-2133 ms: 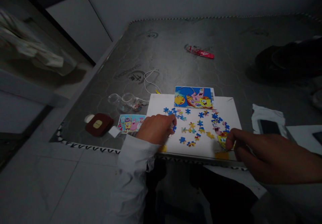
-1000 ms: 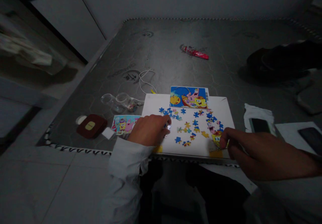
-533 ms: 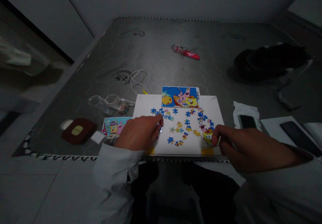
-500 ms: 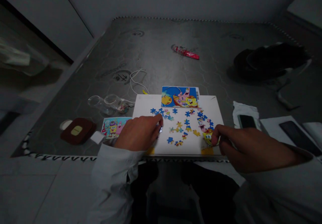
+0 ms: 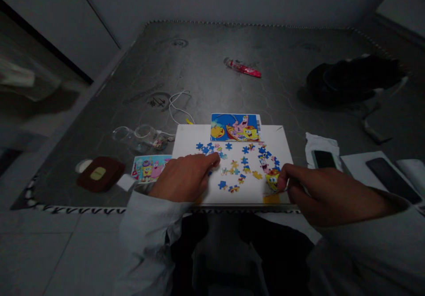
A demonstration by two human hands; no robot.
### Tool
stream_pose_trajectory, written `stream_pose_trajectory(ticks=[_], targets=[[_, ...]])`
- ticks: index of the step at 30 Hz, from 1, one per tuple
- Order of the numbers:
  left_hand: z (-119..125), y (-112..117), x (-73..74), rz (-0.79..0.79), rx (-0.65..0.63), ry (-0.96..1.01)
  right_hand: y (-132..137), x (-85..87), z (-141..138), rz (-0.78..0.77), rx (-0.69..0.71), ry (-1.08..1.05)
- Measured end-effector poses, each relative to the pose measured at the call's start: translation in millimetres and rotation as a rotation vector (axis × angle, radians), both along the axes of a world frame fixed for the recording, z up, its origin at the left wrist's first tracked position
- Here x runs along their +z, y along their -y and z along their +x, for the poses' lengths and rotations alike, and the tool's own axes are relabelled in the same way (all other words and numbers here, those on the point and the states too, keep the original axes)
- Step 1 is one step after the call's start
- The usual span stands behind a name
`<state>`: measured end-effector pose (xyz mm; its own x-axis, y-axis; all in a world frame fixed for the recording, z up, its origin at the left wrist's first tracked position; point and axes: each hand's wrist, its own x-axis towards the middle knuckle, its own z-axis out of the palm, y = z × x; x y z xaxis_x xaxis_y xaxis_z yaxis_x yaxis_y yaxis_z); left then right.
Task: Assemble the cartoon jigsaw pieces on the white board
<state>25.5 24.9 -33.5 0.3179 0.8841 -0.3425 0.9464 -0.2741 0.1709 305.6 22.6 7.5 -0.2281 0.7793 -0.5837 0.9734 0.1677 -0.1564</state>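
Loose jigsaw puzzle pieces (image 5: 234, 167), mostly blue and yellow, lie spread over a white board (image 5: 244, 197). My left hand (image 5: 186, 177) is over the board's left side with its forefinger reaching forward beside the blue pieces (image 5: 209, 148). Its other fingers are curled, and whatever they may hold is hidden. On the right, my right hand (image 5: 318, 194) pinches the edge of a yellow puzzle piece (image 5: 272, 181) with a cartoon face. That piece lies against a curved run of pieces (image 5: 264, 164). A picture card (image 5: 235, 127) lies at the board's back edge.
Left of the board are a second picture card (image 5: 146, 169), a brown case (image 5: 99, 174), clear plastic cups (image 5: 143, 135) and a white cable (image 5: 175, 107). To the right lie two phones (image 5: 323, 158). A red wrapper (image 5: 244, 68) and a black bag (image 5: 352, 81) are farther back.
My left forefinger has moved slightly right and away from me; the small piece seen at its tip is now hidden. My right hand stays at the yellow piece. The view has shifted slightly.
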Motion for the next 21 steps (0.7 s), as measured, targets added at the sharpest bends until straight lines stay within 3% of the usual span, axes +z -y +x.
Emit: stream_pose_trajectory(ticks=[14, 21], targets=[[2.7, -0.3, 1.9, -0.004, 0.047, 0.032, 0.1, -1.8, -1.4, 0.011, 0.014, -0.023], [3.0, 0.1, -3.6, 0.026, -0.004, 0.019, -1.6, -3.0, -0.4, 0.001, 0.009, -0.018]])
